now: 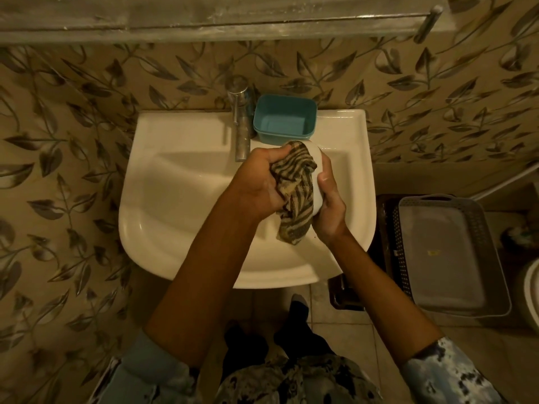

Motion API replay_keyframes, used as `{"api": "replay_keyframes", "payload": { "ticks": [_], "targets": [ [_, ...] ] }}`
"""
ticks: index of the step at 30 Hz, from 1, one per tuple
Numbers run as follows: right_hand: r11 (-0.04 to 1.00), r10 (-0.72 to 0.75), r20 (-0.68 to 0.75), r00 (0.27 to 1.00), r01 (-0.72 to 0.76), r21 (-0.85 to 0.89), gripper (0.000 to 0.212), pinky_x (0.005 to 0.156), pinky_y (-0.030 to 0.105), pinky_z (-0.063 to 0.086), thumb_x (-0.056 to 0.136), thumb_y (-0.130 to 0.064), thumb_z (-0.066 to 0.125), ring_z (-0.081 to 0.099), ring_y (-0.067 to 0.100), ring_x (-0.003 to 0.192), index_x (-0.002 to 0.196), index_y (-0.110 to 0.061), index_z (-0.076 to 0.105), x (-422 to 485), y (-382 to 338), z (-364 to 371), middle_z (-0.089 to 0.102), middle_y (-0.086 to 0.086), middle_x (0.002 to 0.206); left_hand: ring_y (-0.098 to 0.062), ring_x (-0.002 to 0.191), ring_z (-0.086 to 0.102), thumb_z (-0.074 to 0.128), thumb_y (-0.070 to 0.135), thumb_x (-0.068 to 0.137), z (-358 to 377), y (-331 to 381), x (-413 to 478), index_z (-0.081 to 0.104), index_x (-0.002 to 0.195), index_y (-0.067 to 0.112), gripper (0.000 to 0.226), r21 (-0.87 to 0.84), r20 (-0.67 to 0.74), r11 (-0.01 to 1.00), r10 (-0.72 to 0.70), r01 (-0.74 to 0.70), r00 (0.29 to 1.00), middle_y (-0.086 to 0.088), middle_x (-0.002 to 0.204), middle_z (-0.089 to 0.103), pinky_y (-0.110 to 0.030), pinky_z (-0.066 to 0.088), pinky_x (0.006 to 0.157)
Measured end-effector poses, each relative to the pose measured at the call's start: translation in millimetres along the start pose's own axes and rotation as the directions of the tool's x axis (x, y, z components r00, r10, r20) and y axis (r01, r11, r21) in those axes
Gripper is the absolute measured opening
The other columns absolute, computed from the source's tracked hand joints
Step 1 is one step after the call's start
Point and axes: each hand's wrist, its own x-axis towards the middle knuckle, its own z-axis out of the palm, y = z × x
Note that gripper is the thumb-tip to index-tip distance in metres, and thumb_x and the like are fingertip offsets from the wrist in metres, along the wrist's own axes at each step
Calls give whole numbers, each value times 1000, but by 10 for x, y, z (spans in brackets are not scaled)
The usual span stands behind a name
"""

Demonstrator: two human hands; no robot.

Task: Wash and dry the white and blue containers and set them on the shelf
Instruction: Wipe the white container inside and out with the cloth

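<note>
Over the white ceramic sink (pixel 175 199), right hand (pixel 329 204) clamps the white plastic container (pixel 318 177), long axis near-far, left hand (pixel 259 182) fisted on striped brown cloth (pixel 294 193) probably drying inside; blue rectangular plastic container (pixel 284 119) waits just beyond, on the far rim.

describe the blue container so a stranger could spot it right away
Find the white sink against the leaf-patterned wall. On its back ledge, just right of the metal tap, sits the blue container. It is the only blue, open rectangular tub there.
</note>
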Motion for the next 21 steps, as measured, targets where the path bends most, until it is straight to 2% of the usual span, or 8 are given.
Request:
{"api": "replay_keyframes", "payload": {
  "ticks": [1,3,4,6,8,12,17,21],
  "targets": [
    [1000,-15,-5,1000,15,-12,45,110,42,38,94,-23,28,46,30,130,137,-16,37,1,7,-5,49,18,138,-25,88,66,46,17,96,14,-35,-5,56,125,0,35,43,-7,998,45,-44,999,-15,100,68,-37,55,78],
    [1000,-18,-41,999,17,-22,41,108,31,41,94,-24,27,54,11,124,131,-27,43,13,5,-16,59,-2,130,-25,99,64,43,10,97,37,-151,-5,52,130,5,34,296,0,938,189,-180,982,-13,108,66,-39,52,88],
    [1000,-13,-64,998,13,-4,38,107,29,41,94,-26,26,56,5,118,126,-32,45,24,-6,-28,60,-10,124,-25,106,62,43,8,97,46,-206,-12,52,131,7,35,470,34,847,266,-250,963,-12,114,65,-40,50,94],
    [999,-20,-102,995,24,40,36,107,34,42,95,-31,27,57,11,118,124,-34,48,45,-56,-48,59,-2,125,-22,111,61,44,5,96,16,-280,-28,54,129,8,34,742,169,563,368,-364,914,-11,119,64,-36,49,97],
    [998,-26,-101,995,32,55,35,108,41,42,95,-33,29,53,22,122,124,-33,49,84,-140,-57,57,4,128,-20,107,62,46,1,94,-52,-316,-38,61,119,6,30,852,310,311,349,-421,884,-10,115,66,-30,50,95],
    [1000,-30,-30,999,30,-6,36,109,53,39,96,-34,29,47,36,129,126,-34,47,141,-227,-8,53,10,133,-31,117,49,54,-1,88,-227,-453,11,63,118,11,33,923,384,-129,349,-362,855,-16,124,56,-38,40,102],
    [999,40,-53,998,-39,25,32,106,50,44,97,-37,31,53,23,122,124,-39,48,150,-220,1,56,0,127,-35,108,43,62,7,85,-339,-438,65,60,122,23,40,767,483,-628,432,-131,762,-14,120,49,-40,35,84],
    [991,118,-49,992,-115,65,38,102,49,47,103,-33,27,49,30,128,140,-31,38,122,-258,-18,46,13,144,-39,96,56,69,5,76,-392,-367,-5,70,107,17,34,561,653,-824,380,-81,655,-21,114,60,-42,45,72]
  ]
}}
